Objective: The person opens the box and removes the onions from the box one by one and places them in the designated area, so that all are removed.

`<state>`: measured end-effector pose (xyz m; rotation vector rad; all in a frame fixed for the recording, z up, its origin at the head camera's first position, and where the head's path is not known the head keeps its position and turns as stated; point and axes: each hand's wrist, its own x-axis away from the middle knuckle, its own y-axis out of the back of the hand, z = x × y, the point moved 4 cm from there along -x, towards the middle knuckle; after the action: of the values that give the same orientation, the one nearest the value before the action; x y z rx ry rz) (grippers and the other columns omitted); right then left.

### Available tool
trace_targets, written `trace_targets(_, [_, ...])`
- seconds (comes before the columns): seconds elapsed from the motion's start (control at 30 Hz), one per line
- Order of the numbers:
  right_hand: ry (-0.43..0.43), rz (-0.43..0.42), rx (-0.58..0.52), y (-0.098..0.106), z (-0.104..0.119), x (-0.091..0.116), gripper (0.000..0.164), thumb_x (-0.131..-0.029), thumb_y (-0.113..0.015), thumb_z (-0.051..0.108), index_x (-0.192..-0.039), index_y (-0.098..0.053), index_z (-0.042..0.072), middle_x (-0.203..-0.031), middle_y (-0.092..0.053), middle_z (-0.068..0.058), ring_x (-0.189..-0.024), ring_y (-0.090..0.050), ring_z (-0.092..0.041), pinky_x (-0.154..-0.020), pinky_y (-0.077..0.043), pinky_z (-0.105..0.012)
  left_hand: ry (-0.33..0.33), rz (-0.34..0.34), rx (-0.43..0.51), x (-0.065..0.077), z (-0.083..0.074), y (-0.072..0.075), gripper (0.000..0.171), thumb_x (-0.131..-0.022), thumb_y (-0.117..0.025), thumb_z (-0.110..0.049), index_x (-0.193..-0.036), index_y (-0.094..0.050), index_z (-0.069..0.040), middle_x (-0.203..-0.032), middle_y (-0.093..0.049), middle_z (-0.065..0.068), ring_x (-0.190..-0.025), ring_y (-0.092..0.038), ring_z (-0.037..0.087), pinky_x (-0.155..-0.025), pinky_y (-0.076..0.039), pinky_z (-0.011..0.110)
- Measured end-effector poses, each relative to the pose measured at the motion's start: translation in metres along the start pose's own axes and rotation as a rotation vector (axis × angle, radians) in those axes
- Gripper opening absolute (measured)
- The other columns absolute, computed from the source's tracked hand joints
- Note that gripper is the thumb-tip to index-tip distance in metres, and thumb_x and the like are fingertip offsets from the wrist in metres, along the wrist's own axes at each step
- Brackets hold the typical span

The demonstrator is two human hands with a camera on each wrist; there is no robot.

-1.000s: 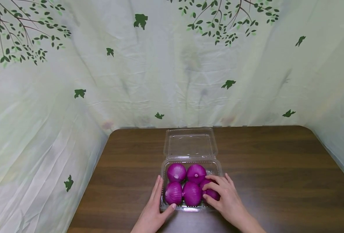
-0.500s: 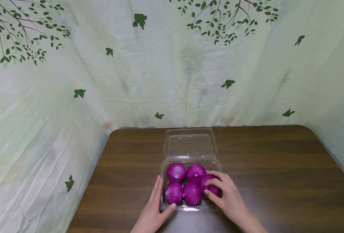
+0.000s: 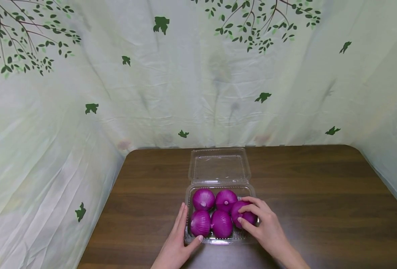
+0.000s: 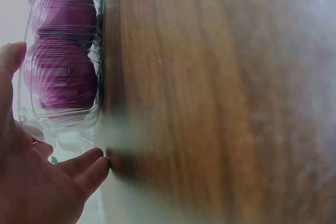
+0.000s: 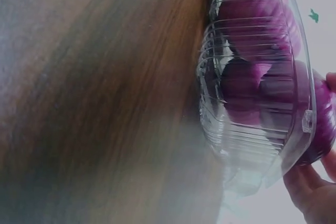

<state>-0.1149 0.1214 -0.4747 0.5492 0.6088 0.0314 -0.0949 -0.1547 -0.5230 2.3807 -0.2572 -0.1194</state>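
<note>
A clear plastic clamshell container (image 3: 220,241) holds several purple onions, with two (image 3: 203,199) (image 3: 227,200) at the back and two (image 3: 200,223) (image 3: 222,223) in front. At its right side my right hand (image 3: 267,228) grips another onion (image 3: 236,214) between curled fingers and thumb. In the right wrist view, this onion (image 5: 320,132) sticks up above the container's rim. My left hand (image 3: 176,239) lies along the left wall, fingers straight, thumb at the front left corner. The left wrist view shows the left hand (image 4: 44,182) spread beside the container wall.
The container's lid (image 3: 220,168) lies folded back behind it, toward the table's far edge. Brown wood-grain table (image 3: 319,209) extends on both sides. Pale cloth (image 3: 198,74) printed with leaves hangs behind and at the sides.
My right hand has shifted a little to the right with the onion, which sits slightly farther right and back than before. The left hand has stayed in place.
</note>
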Motion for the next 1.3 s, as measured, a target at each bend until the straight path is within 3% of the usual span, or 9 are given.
trace_targets(0.5, [-0.167, -0.008, -0.103, 0.011, -0.007, 0.001, 0.023, -0.083, -0.08, 0.013, -0.099, -0.07, 0.025, -0.125, -0.062, -0.002, -0.111, -0.06, -0.016, -0.095, -0.043, -0.015, -0.017, -0.022, 0.001, 0.0, 0.0, 0.0, 0.097, -0.088, -0.065, -0.057, -0.16, -0.011, -0.018, -0.165, -0.009, 0.006, -0.145, -0.02, 0.026, -0.109, -0.03, 0.055])
trace_targets(0.67, [-0.253, -0.041, -0.219, 0.016, -0.011, 0.002, 0.02, -0.085, -0.079, 0.013, -0.1, -0.07, 0.022, -0.127, -0.06, 0.0, -0.116, -0.057, -0.015, -0.095, -0.045, -0.017, -0.026, -0.033, -0.001, 0.001, 0.001, 0.0, 0.097, -0.088, -0.066, -0.056, -0.16, -0.012, -0.018, -0.165, -0.01, 0.006, -0.145, -0.021, 0.025, -0.109, -0.031, 0.054])
trace_targets(0.9, [-0.277, -0.095, -0.354, 0.024, -0.017, 0.001, 0.02, -0.086, -0.075, 0.003, -0.104, -0.07, 0.011, -0.13, -0.058, -0.014, -0.117, -0.058, -0.018, -0.095, -0.047, -0.021, -0.031, -0.039, 0.009, 0.001, 0.0, 0.0, 0.098, -0.088, -0.069, -0.052, -0.159, -0.013, -0.016, -0.164, -0.011, 0.006, -0.145, -0.021, 0.024, -0.109, -0.031, 0.053])
trace_targets(1.03, [-0.285, -0.126, -0.358, 0.029, -0.018, -0.001, 0.02, -0.086, -0.074, 0.002, -0.104, -0.07, 0.009, -0.13, -0.058, -0.013, -0.12, -0.056, -0.018, -0.101, -0.044, -0.023, -0.032, -0.039, 0.002, 0.001, -0.001, 0.0, 0.097, -0.088, -0.068, -0.052, -0.159, -0.013, -0.016, -0.164, -0.011, 0.006, -0.145, -0.022, 0.025, -0.109, -0.032, 0.053])
trace_targets(1.3, [-0.337, -0.177, -0.317, 0.039, -0.026, -0.001, 0.019, -0.087, -0.074, 0.002, -0.105, -0.07, 0.007, -0.13, -0.058, -0.006, -0.119, -0.057, -0.017, -0.1, -0.044, -0.023, -0.021, -0.025, -0.003, 0.0, 0.0, 0.0, 0.096, -0.089, -0.066, -0.054, -0.16, -0.011, -0.017, -0.165, -0.009, 0.005, -0.145, -0.023, 0.028, -0.107, -0.033, 0.057])
